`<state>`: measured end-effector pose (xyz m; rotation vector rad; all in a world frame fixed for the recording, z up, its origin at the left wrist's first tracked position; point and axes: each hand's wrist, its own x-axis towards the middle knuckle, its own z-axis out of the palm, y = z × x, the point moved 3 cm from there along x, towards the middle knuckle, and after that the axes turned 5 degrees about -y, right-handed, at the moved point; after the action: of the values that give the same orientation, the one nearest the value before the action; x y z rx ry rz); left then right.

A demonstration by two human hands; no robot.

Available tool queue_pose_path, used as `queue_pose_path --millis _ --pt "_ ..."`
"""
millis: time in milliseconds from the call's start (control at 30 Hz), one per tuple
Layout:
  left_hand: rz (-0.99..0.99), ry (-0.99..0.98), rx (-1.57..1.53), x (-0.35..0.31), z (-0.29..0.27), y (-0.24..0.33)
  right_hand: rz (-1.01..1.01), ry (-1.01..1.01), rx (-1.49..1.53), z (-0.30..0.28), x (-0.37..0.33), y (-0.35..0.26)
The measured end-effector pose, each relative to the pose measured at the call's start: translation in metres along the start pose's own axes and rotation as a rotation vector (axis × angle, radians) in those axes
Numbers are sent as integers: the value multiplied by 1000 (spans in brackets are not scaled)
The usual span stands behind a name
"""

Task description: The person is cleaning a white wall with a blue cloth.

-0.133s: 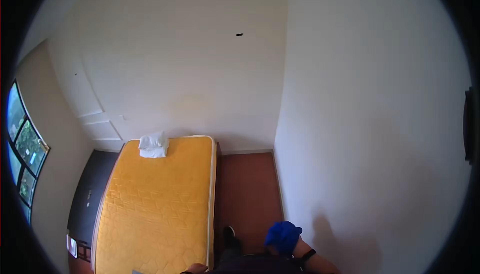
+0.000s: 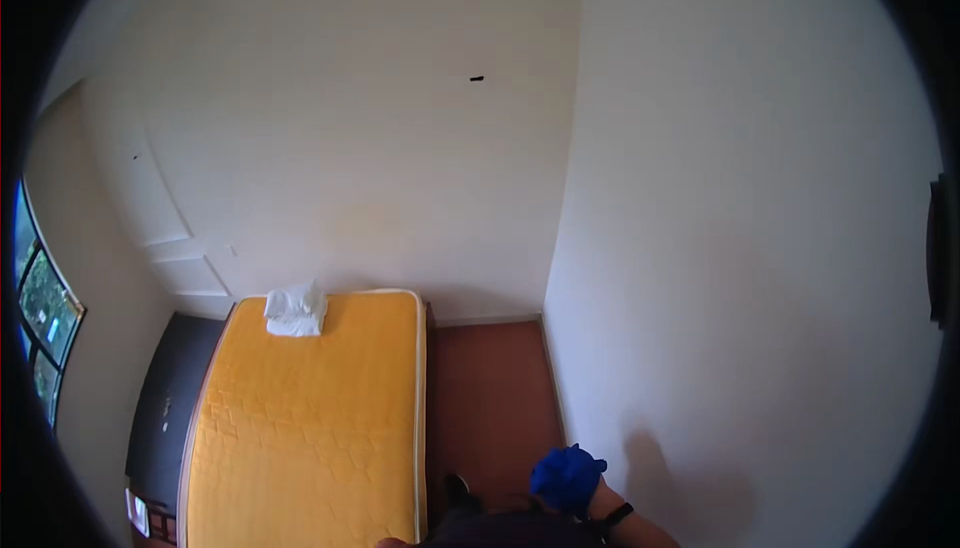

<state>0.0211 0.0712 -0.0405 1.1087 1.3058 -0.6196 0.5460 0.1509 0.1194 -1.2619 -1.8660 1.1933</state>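
My right hand (image 2: 603,501), with a black band on its wrist, is closed around a bunched-up bright blue cloth (image 2: 566,477) in front of the right wall. The cloth hides most of the fingers. Only a sliver of my left hand (image 2: 392,543) shows at the lower edge, beside the mattress; its fingers are out of sight. The bed's bare yellow mattress (image 2: 310,428) has pale piping along its edge. On its far left end lies a folded white cloth bundle (image 2: 295,309).
Reddish-brown floor (image 2: 488,378) runs between the bed and the right wall (image 2: 740,248). Left of the bed stands a dark flat-topped piece of furniture (image 2: 165,408), under a window (image 2: 48,303). My dark shoe (image 2: 457,485) is near the bed's right side.
The view has shifted, so the bed and the white bundle sit slightly lower and further left. Less of my left hand shows. My right hand keeps hold of the blue cloth.
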Motion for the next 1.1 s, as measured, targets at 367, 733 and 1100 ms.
queue_pose_path --millis 367,733,1100 --pt "762 536 134 -113 -266 329 -366 174 -428 -65 225 -146" --pt "1121 867 55 -112 -362 506 -115 -88 -37 -174 360 -166" --pt "987 428 -636 -100 -491 625 -446 -162 72 -290 475 -116"
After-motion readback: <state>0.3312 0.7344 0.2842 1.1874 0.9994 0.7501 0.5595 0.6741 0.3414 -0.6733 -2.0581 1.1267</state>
